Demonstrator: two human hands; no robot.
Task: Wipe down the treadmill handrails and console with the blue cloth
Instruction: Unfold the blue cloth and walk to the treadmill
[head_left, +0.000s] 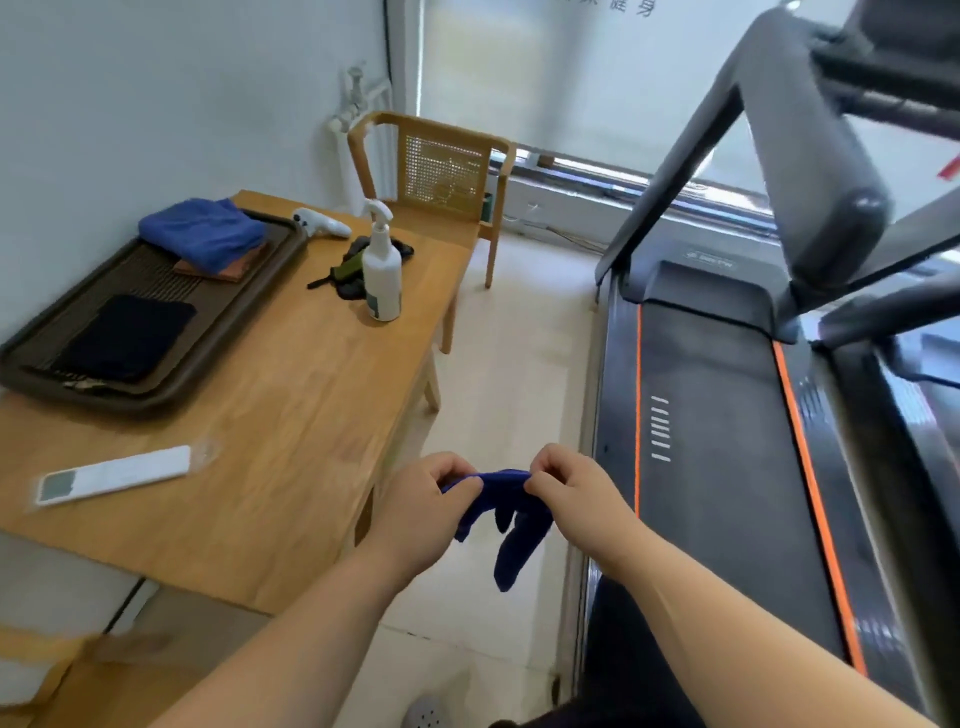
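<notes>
limp fuzzy blue cloth pinched between fingers of left hand and right hand

1. A pale blue-grey wall runs along the left side.
2. A wooden worktop stands against that wall.
3. At its far end sits a wooden chair with a woven cane back.
4. Behind the chair, a white radiator stands in the corner.
5. A window with a lowered translucent blind lets in soft daylight.
6. The floor is light-coloured and smooth.
</notes>
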